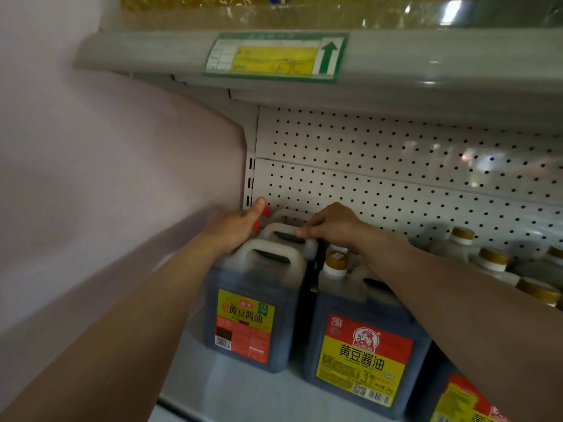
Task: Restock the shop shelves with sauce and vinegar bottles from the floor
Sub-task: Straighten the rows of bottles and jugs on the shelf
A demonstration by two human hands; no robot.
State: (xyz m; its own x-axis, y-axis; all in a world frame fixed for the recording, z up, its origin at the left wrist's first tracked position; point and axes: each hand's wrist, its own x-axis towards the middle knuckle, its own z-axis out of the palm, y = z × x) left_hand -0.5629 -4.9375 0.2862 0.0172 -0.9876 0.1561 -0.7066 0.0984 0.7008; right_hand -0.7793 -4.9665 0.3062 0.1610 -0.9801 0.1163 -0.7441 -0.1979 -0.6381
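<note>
Left hand (pixel 236 228) pressed open against jug (pixel 283 236), right hand (pixel 332 225) pinching its handle, front labels 黄豆酱油

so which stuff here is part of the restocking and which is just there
Job:
- left hand and right hand on the rear dark jugs
- front left soy jug
- red-label soy jug
- shelf

Just there:
- pale gold-capped bottles
- price tag
- pegboard

Both hands reach to the shelf (pixel 231 388): the left hand (pixel 234 228) presses a soy sauce jug (pixel 253 303), the right hand (pixel 332 225) grips the handle (pixel 281 229) of the jug behind it.
</note>
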